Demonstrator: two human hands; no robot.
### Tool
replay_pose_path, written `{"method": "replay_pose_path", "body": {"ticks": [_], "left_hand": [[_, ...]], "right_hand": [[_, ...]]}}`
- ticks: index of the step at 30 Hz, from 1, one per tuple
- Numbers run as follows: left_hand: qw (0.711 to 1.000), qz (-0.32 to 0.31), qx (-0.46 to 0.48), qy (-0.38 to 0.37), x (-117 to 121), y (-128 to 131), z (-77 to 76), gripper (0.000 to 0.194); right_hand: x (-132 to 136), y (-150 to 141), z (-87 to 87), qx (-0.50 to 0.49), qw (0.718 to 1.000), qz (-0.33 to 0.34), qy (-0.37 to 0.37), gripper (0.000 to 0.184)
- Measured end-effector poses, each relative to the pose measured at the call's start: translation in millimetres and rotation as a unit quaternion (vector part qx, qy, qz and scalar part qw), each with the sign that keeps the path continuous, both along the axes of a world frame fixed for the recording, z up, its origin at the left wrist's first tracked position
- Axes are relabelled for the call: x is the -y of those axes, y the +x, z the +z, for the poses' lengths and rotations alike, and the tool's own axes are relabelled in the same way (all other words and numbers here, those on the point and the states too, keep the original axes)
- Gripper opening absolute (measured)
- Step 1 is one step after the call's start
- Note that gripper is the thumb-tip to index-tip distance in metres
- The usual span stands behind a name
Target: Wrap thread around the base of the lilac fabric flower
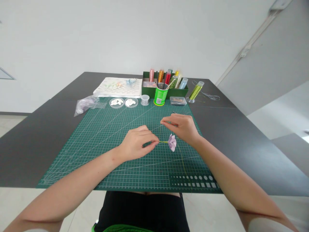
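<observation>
Pinching left hand (140,142): thumb and fingers closed on the thin green stem (164,142) of a lilac flower.
Right hand (181,126): thumb and fingertips together, raised over the mat (a faint strand seems to run down from them, too fine to be sure).
Cutting mat (101,129): green with a white grid, on a black table (224,135); a fine yellow-green thread (182,158) trails toward its near edge.
Far edge of mat: two clear dishes (117,102) of white pieces, a small clear tub (145,100), a bright green can (160,95) of tools, and a dark green box (172,92) with spools.
Room: pale walls (116,35), light tiled floor (82,209).
Flower (172,142): just right of the left fingertips, at the stem's end, nearer the wearer than the right fingertips.
</observation>
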State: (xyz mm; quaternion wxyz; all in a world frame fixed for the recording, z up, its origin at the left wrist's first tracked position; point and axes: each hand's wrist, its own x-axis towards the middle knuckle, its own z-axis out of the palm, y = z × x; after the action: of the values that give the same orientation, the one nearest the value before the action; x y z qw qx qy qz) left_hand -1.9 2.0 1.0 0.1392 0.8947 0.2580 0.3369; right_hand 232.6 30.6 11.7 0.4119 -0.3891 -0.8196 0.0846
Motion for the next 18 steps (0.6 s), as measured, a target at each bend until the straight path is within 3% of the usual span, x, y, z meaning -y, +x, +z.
{"method": "replay_pose_path", "body": {"ticks": [5,9,14,18], "left_hand": [[0.998,0.005,0.048,0.040,2,-1,4.2,0.017],[0.993,0.024,0.075,0.091,3,-2,6.4,0.014],[0.975,0.086,0.139,0.150,4,-2,9.3,0.009],[0.970,0.116,0.169,0.132,6,-1,11.3,0.010]], "right_hand": [[-5,-6,-6.0,-0.112,0.987,0.004,-0.115,0.014],[-7,-11,-13.1,-0.152,0.961,0.012,-0.229,0.025],[-4,-20,-14.4,-0.163,0.909,0.086,-0.374,0.035],[2,-26,-17.1,-0.165,0.866,0.128,-0.454,0.028]]}}
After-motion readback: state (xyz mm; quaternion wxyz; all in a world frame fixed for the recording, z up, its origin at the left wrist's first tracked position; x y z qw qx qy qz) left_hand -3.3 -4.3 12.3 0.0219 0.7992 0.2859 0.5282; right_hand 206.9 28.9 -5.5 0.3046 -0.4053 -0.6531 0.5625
